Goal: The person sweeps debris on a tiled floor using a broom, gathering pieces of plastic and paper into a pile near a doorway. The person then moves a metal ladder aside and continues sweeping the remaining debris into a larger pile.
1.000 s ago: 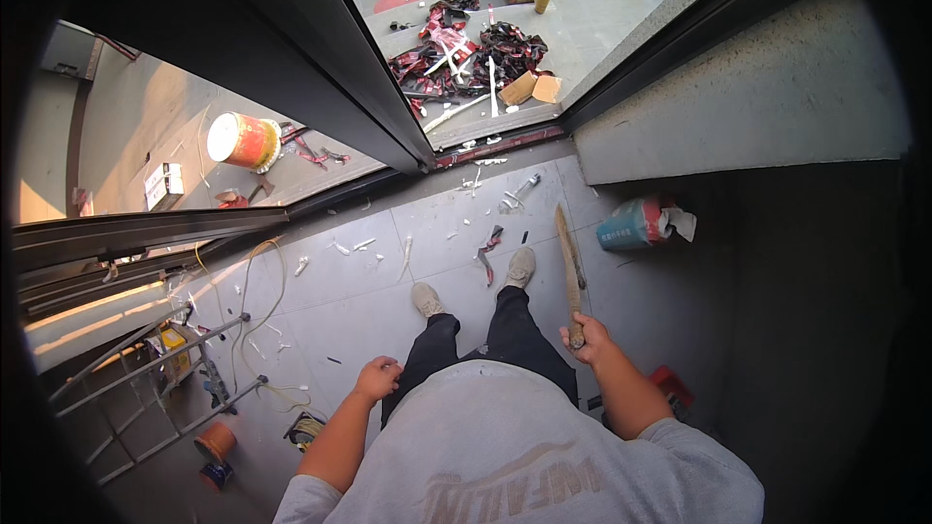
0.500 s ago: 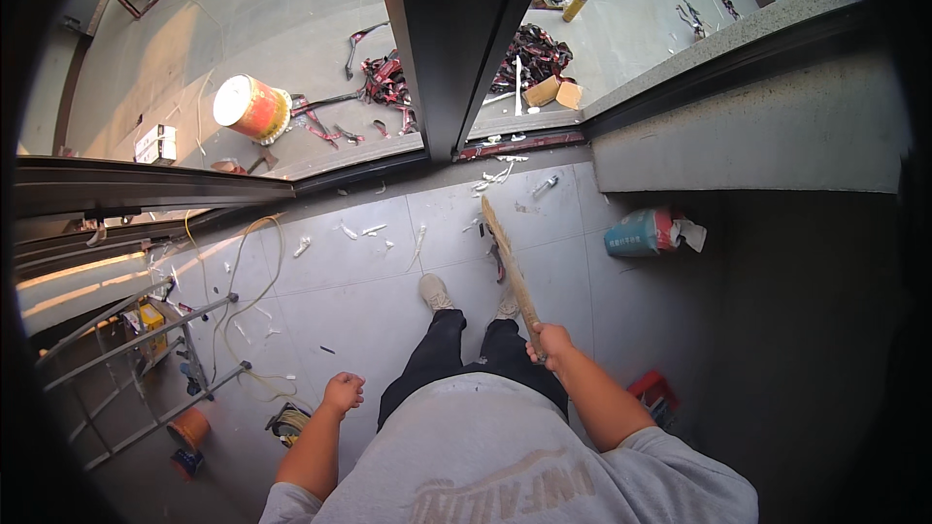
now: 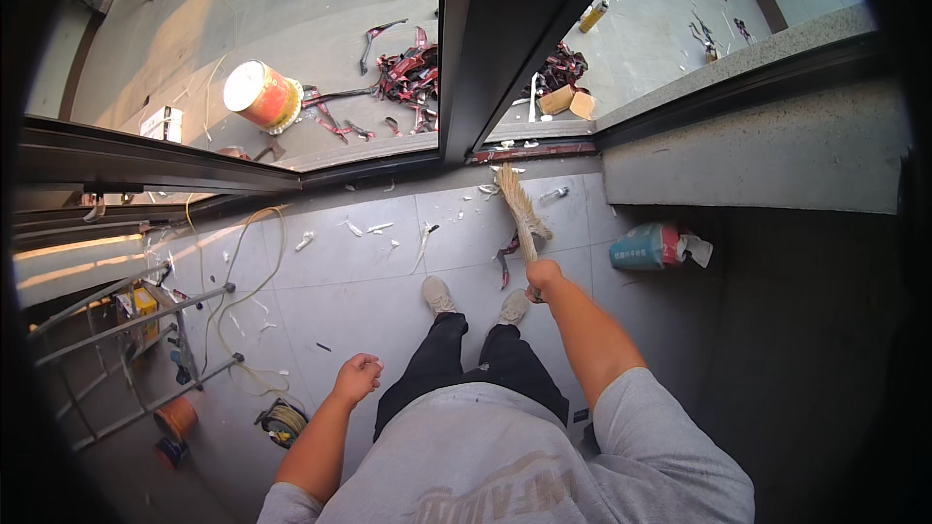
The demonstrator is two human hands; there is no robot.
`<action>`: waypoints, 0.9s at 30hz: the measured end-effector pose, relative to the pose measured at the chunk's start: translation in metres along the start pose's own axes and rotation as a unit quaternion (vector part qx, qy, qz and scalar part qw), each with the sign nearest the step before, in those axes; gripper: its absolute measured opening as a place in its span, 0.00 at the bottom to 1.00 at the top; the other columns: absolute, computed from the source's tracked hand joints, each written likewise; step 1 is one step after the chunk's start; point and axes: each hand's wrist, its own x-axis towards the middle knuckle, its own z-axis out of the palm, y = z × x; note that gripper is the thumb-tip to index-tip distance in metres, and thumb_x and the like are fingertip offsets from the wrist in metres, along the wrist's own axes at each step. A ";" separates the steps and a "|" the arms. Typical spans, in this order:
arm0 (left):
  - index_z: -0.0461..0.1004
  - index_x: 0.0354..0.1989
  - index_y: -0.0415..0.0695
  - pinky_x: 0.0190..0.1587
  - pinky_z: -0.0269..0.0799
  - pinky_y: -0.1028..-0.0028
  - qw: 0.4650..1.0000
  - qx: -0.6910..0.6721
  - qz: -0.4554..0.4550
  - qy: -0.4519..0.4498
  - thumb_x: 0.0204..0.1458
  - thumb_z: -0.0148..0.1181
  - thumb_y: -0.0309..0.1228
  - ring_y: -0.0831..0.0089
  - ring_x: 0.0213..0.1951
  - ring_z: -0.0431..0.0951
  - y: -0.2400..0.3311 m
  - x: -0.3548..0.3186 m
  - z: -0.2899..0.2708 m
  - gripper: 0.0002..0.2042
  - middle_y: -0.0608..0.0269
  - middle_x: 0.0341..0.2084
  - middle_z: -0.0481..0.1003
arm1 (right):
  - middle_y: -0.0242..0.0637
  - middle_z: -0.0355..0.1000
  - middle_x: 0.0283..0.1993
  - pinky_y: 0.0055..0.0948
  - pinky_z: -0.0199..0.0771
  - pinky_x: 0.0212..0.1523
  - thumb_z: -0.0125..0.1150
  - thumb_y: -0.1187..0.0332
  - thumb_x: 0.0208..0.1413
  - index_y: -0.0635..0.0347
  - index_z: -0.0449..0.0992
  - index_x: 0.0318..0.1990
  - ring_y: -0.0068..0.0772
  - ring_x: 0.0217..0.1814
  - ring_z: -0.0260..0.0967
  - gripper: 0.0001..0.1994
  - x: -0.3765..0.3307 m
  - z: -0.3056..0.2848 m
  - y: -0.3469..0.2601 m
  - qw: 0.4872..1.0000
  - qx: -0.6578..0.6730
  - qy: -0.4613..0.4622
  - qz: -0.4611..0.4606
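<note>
My right hand [image 3: 544, 278] is closed round the handle of a straw hand broom [image 3: 514, 196]. Its frayed bristles point away from me and reach the littered floor by the door sill. White scraps [image 3: 487, 190] lie beside the bristles, and a dark red strip of tape or film [image 3: 506, 258] lies just left of the handle. Close to the broom's right side is a small clear-and-white tube-like piece [image 3: 554, 194]. My left hand [image 3: 359, 376] hangs over the tiles left of my legs, fingers loosely bent and partly apart, holding nothing.
Dark door frames [image 3: 456, 49] and a sill stand ahead. At left lie a metal ladder [image 3: 146, 315], a yellow cord [image 3: 219, 303], a cable reel [image 3: 282, 423] and an orange pot [image 3: 176, 417]. A blue-and-red bag [image 3: 641, 247] sits at right. Beyond the glass stands a bucket [image 3: 260, 95].
My right hand has moved forward with the broom, whose bristles now show spread near the sill. My left hand has risen slightly and its fingers have loosened. The view has shifted a little.
</note>
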 end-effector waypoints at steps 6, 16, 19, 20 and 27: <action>0.75 0.46 0.39 0.27 0.72 0.73 0.998 -0.038 -0.036 0.019 0.56 0.63 0.37 0.74 0.27 0.76 -0.026 -0.008 0.004 0.15 0.62 0.30 0.76 | 0.42 0.69 0.25 0.37 0.68 0.14 0.51 0.68 0.62 0.53 0.61 0.70 0.35 0.17 0.67 0.27 -0.110 -0.019 0.082 0.999 0.002 0.020 -0.037; 0.75 0.42 0.40 0.23 0.71 0.73 0.987 -0.062 -0.118 0.086 0.56 0.64 0.37 0.73 0.24 0.75 -0.133 -0.055 0.044 0.13 0.61 0.28 0.75 | 0.47 0.68 0.30 0.39 0.72 0.16 0.44 0.61 0.69 0.59 0.64 0.55 0.40 0.21 0.68 0.14 -0.026 0.035 0.152 0.965 0.252 -0.062 0.041; 0.76 0.42 0.40 0.23 0.71 0.73 0.985 -0.083 -0.117 0.093 0.56 0.64 0.37 0.73 0.24 0.75 -0.146 -0.082 0.073 0.13 0.62 0.28 0.75 | 0.48 0.69 0.31 0.41 0.72 0.18 0.44 0.62 0.70 0.62 0.64 0.53 0.41 0.22 0.68 0.13 -0.036 0.097 0.154 0.952 0.276 -0.124 0.039; 0.76 0.42 0.40 0.24 0.71 0.73 0.986 -0.083 -0.109 0.090 0.56 0.64 0.37 0.74 0.25 0.76 -0.147 -0.089 0.084 0.14 0.62 0.28 0.75 | 0.47 0.69 0.31 0.40 0.72 0.17 0.44 0.62 0.70 0.62 0.64 0.54 0.40 0.22 0.68 0.14 -0.041 0.104 0.155 0.956 0.257 -0.141 0.033; 0.77 0.43 0.39 0.27 0.73 0.73 0.991 -0.082 -0.046 0.091 0.57 0.64 0.38 0.74 0.26 0.77 -0.159 -0.118 0.110 0.15 0.62 0.30 0.77 | 0.45 0.69 0.30 0.37 0.71 0.16 0.45 0.63 0.69 0.59 0.64 0.57 0.37 0.20 0.68 0.14 -0.104 0.056 0.141 0.971 0.180 -0.151 -0.053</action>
